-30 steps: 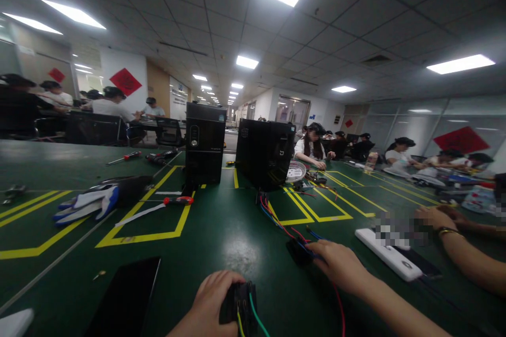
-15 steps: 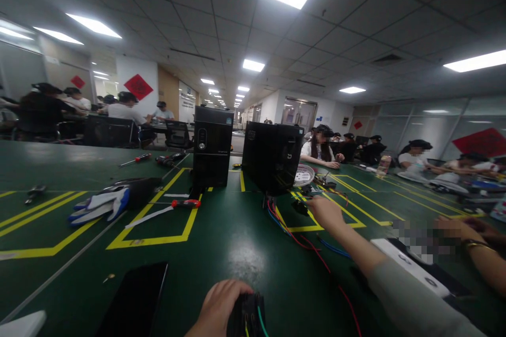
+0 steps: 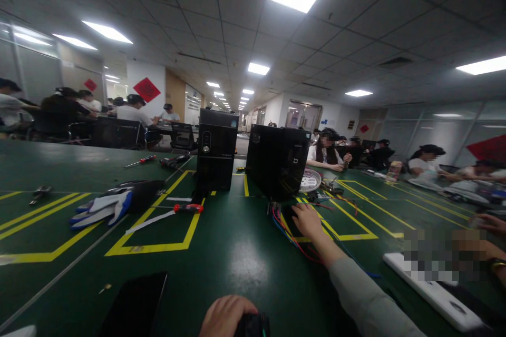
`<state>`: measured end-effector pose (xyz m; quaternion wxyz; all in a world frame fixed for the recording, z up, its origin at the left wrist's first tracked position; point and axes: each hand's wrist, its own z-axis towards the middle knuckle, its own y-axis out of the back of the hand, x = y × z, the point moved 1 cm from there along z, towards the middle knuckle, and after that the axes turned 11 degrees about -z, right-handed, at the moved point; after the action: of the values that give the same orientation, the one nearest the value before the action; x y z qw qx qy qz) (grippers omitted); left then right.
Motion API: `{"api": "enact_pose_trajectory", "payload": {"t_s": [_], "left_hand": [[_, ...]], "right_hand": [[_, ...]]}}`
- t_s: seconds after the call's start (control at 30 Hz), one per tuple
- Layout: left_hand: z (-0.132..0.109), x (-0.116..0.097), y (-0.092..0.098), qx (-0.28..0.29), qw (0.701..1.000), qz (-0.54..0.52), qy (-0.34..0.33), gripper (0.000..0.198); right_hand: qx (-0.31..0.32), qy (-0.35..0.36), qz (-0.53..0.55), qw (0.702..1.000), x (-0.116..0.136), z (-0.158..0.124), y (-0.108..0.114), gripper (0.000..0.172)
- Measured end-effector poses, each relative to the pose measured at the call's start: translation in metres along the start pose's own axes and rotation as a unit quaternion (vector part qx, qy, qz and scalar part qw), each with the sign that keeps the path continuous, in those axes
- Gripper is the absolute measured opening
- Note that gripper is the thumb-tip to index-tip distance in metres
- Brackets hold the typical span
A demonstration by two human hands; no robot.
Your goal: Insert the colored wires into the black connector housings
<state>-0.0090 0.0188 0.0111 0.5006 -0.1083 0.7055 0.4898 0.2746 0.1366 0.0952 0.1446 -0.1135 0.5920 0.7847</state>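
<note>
My left hand (image 3: 226, 316) sits at the bottom edge, closed round a black connector block (image 3: 253, 324) with coloured wires. My right hand (image 3: 308, 221) is stretched far forward over the green table (image 3: 241, 253), just in front of a black computer case (image 3: 277, 161). Its fingers are curled on a small black connector (image 3: 291, 215) at the end of red and blue wires (image 3: 285, 231) that run out from under the case. My grey sleeve (image 3: 363, 295) covers the forearm.
A second black tower (image 3: 216, 150) stands left of the case. Blue-white gloves (image 3: 106, 203) and a red-handled screwdriver (image 3: 187, 208) lie at the left, a black slab (image 3: 136, 303) near me. A white power strip (image 3: 435, 293), another person's hand (image 3: 472, 253) and a white basket (image 3: 309, 180) are at the right.
My right hand has carried the small black connector from close by forward to the foot of the computer case. My left hand has slid lower in view, still round its block.
</note>
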Motion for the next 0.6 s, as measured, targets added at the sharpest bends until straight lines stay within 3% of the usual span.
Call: {"api": "enact_pose_trajectory", "payload": {"t_s": [0.13,0.23,0.37,0.47,0.6], "left_hand": [[-0.001,0.000,0.000,0.008,1.000,0.005,-0.012,0.040],[-0.007,-0.006,0.003,0.002,1.000,-0.003,-0.021,0.041],[-0.020,-0.020,0.004,-0.026,0.999,-0.016,-0.033,0.043],[-0.029,-0.027,0.002,-0.062,0.997,-0.023,-0.037,0.044],[-0.033,-0.029,-0.001,-0.083,0.996,-0.022,-0.038,0.045]], "right_hand": [[-0.022,-0.005,0.025,0.999,-0.035,-0.040,0.012,0.031],[0.022,-0.011,0.048,0.999,-0.080,-0.088,0.014,0.031],[0.107,-0.018,0.080,0.991,-0.129,-0.161,0.003,0.034],[0.145,-0.019,0.122,0.982,-0.138,-0.201,-0.007,0.043],[0.141,-0.029,0.160,0.977,-0.131,-0.219,-0.008,0.053]]}}
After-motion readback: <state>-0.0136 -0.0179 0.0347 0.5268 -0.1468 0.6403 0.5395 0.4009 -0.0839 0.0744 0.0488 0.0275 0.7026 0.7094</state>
